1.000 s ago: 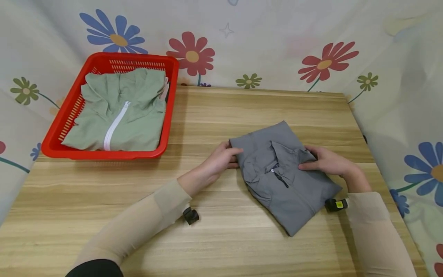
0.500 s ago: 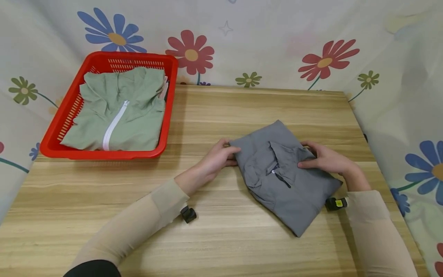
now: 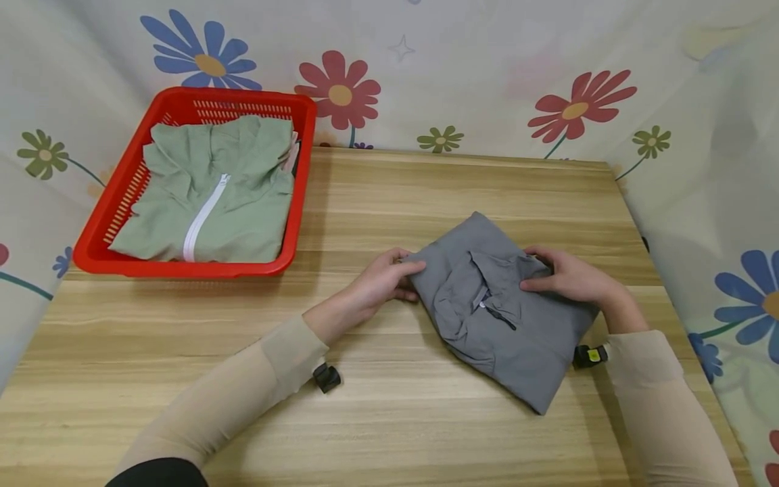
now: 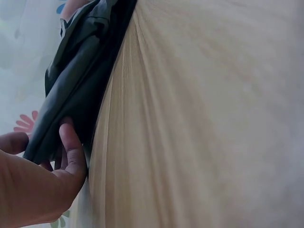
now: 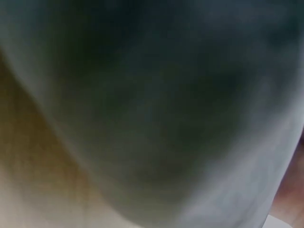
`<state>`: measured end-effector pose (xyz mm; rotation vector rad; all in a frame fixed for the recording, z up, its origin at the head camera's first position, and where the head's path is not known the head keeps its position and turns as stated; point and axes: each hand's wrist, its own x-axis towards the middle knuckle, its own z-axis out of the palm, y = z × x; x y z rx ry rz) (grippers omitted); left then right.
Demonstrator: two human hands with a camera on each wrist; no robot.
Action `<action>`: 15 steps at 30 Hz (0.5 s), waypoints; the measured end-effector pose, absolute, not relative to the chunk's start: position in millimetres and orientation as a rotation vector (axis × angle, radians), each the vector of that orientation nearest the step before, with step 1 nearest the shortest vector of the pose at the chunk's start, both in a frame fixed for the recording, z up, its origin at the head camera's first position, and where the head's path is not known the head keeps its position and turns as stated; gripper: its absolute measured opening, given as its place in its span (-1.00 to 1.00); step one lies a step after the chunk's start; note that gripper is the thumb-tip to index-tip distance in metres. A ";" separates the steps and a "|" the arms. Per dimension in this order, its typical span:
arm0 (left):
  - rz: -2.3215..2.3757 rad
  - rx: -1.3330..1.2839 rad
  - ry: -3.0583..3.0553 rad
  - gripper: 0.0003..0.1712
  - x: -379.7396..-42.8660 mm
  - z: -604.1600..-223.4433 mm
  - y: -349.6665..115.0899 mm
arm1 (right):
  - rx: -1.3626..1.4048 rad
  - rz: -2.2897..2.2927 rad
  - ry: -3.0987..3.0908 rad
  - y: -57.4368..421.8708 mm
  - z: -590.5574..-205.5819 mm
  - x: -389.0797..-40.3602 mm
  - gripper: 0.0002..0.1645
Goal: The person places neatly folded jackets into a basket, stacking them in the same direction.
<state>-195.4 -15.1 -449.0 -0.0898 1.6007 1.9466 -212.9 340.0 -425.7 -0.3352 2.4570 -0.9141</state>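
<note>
A folded grey jacket [image 3: 517, 345] with a dark zipper pull lies turned at an angle on the right half of the table. My left hand [image 3: 386, 274] pinches its left corner, thumb on top and fingers beneath; the left wrist view shows this hand [image 4: 47, 175] at the edge of the dark cloth [image 4: 71, 95]. On the far right side, my right hand [image 3: 569, 276] grips the jacket's edge with the thumb on top; its other fingers are partly hidden. Blurred grey cloth [image 5: 156, 118] fills most of the right wrist view.
A red plastic basket [image 3: 304, 176] stands at the back left of the wooden table [image 3: 389, 406]. In it lies a folded light green jacket [image 3: 249, 216] with a white zipper, over other cloth. A flower-printed curtain [image 3: 475, 61] hangs behind the table and along its sides.
The grey jacket has turned counterclockwise on the table, its near corner swinging right and its far corner left. Both hands have kept their hold. The basket stays put.
</note>
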 end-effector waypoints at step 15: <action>1.883 -0.056 1.672 -0.38 -191.1 -447.2 -14.5 | -0.359 -0.894 2.508 338.4 -426.5 -210.0 -0.26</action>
